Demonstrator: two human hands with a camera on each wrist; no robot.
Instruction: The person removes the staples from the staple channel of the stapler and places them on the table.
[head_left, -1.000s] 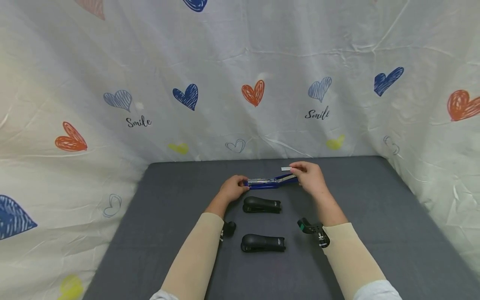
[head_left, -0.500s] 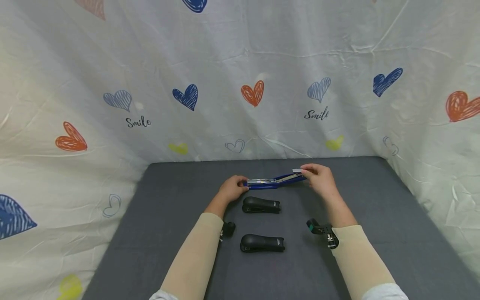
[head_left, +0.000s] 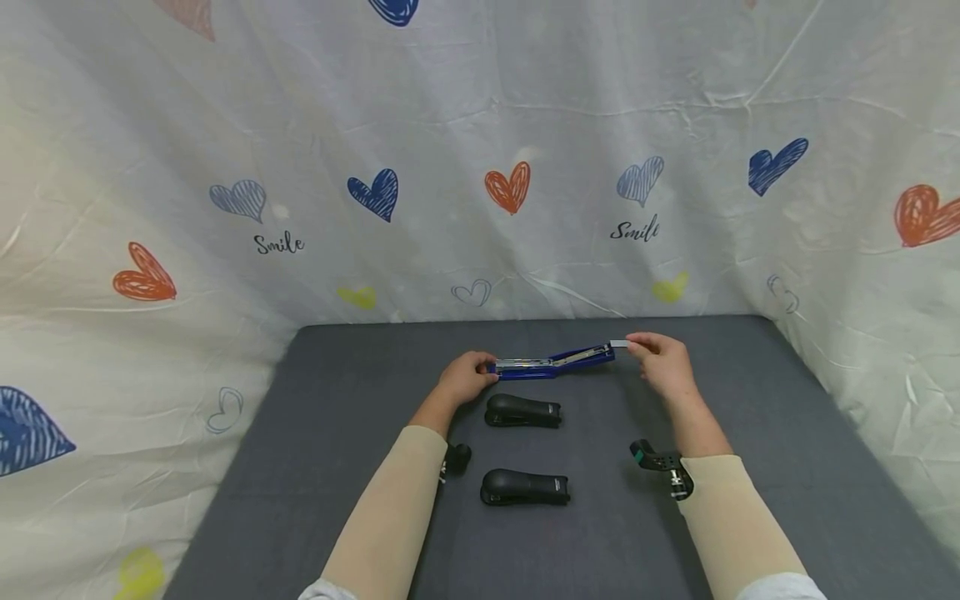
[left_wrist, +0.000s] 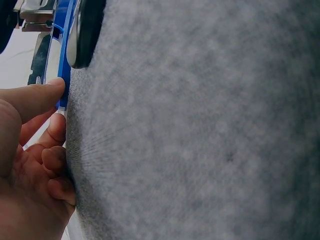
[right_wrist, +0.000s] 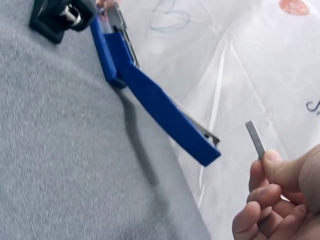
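So the tabletop (head_left: 360, 400) is dark grey fabric-looking stuff, and at 12 o'clock a wrinkly white sheet (head_left: 420, 108) hangs behind it, printed with hearts and "Smile". Two black staplers, one nearer (head_left: 525, 487) and one farther (head_left: 522, 411), sit mid-table, lined up along the 6-to-12 line.

Compared to a second ago, the right hand (head_left: 663, 362) has slid toward 3 o'clock, taking the grey metal strip (head_left: 618, 343) with it, so the stapler's raised tip now shows. Left hand (head_left: 465, 377) hasn't budged. Right fingers pinch the strip's end; left fingers pinch the blue stapler's 9 o'clock end.

That blue stapler (head_left: 553, 364) is up near the 12 o'clock edge, folded open: shiny metal channel on the 9 o'clock half, 3 o'clock half tilted up off the fabric. Right wrist view shows a gap between tip and strip.
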